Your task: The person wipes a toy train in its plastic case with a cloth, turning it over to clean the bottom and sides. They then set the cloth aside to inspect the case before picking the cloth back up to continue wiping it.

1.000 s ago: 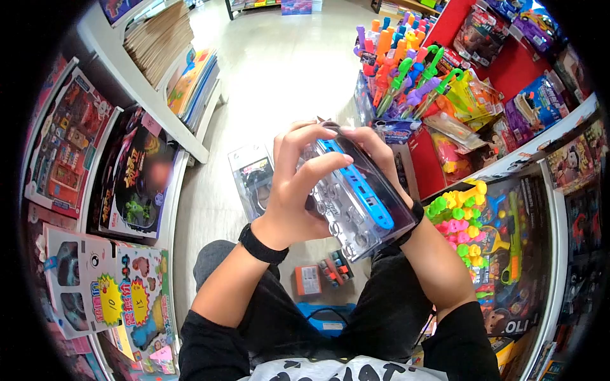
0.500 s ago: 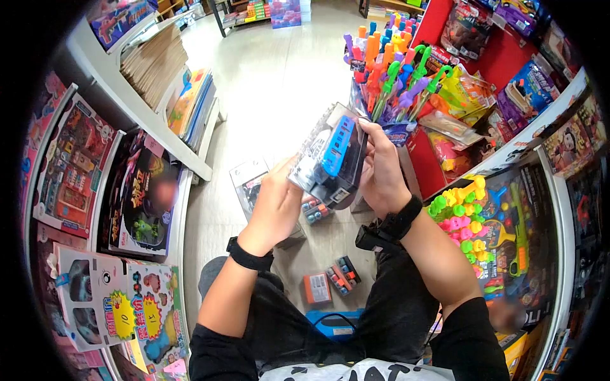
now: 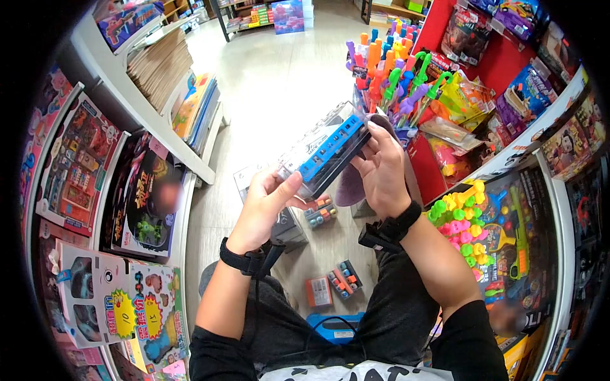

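The person sits low in a narrow shop aisle and holds a clear box [image 3: 318, 159] with both hands, up in front of the chest and above the floor [image 3: 279, 82]. Inside the box lies a long blue toy vehicle [image 3: 333, 147], and the box is tilted, with its far end higher and to the right. The left hand [image 3: 264, 206] pinches the near left end of the box, the thumb on the top face and the other fingers curled under it. The right hand [image 3: 383, 171] is closed around the far right end, the fingertips pressed on the edge, and a purple cloth [image 3: 346, 185] sits between its palm and the underside of the box. Each wrist carries a black band. Below the hands, on the floor, are another clear pack [image 3: 284, 227], a small pack of coloured cars [image 3: 319, 211] and an orange pack [image 3: 316, 291] near the knees. A tub of bright plastic toys [image 3: 394, 73] stands far right, and shelves with toy boxes [image 3: 136, 190] fill the left side.
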Demonstrator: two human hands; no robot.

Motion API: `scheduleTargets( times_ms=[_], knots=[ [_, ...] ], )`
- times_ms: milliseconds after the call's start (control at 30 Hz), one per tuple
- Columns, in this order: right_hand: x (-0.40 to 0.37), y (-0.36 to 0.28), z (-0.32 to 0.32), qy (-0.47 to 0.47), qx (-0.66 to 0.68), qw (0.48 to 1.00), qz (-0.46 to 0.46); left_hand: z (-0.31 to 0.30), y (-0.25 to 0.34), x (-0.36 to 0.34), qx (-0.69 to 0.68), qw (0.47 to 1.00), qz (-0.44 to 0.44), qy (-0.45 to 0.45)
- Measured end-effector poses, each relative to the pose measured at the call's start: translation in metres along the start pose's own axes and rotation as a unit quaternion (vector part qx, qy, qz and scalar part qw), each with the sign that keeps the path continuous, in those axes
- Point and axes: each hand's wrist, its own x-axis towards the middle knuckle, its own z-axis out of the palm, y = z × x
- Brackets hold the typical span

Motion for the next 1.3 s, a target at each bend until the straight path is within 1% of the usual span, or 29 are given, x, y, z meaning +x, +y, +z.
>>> scheduleTargets(
  times_ms=[67,200,267,300,367,433,500,633,700,933,1000,1133,1233,1300],
  knots=[
    [0.000,0.000,-0.001,0.003,0.031,0.999,0.023,0.000,-0.002,0.001,-0.058,0.998,0.002,0.035],
    [0.002,0.001,-0.006,-0.003,0.017,0.999,0.037,-0.011,-0.001,0.001,-0.058,0.997,-0.002,0.043],
    [0.005,0.003,-0.008,-0.001,-0.005,1.000,0.018,-0.022,-0.002,0.003,-0.093,0.991,-0.021,0.097],
    [0.005,0.002,-0.009,-0.001,-0.005,1.000,0.018,-0.022,-0.001,0.003,-0.093,0.991,-0.021,0.097],
    [0.006,-0.001,-0.008,0.013,0.023,0.999,0.036,-0.024,0.004,0.003,-0.087,0.986,-0.027,0.139],
    [0.004,-0.003,-0.008,0.015,0.015,0.999,0.038,-0.026,0.003,0.002,-0.083,0.987,-0.028,0.138],
    [0.003,-0.003,-0.006,0.015,0.009,0.999,0.039,-0.023,0.006,0.003,-0.103,0.978,-0.019,0.180],
    [0.002,-0.002,-0.003,0.013,-0.011,0.999,0.037,-0.022,0.006,0.003,-0.077,0.979,-0.032,0.184],
    [0.002,-0.003,-0.002,0.010,-0.011,0.999,0.040,-0.019,0.004,0.004,-0.008,0.977,-0.013,0.213],
    [0.005,-0.004,-0.005,0.018,-0.027,0.998,0.058,-0.016,0.006,0.004,-0.008,0.977,-0.005,0.215],
    [0.006,-0.003,-0.006,0.017,-0.039,0.997,0.060,-0.014,0.004,0.005,-0.003,0.978,0.042,0.205],
    [0.007,0.000,-0.008,0.006,-0.043,0.997,0.062,-0.014,0.002,0.008,-0.004,0.976,0.073,0.203],
    [0.005,0.001,-0.008,0.005,-0.043,0.997,0.066,-0.009,0.004,0.009,-0.024,0.971,0.094,0.220],
    [0.004,0.001,-0.004,0.002,-0.046,0.997,0.064,-0.008,0.004,0.008,0.020,0.961,0.135,0.241]
  ],
)
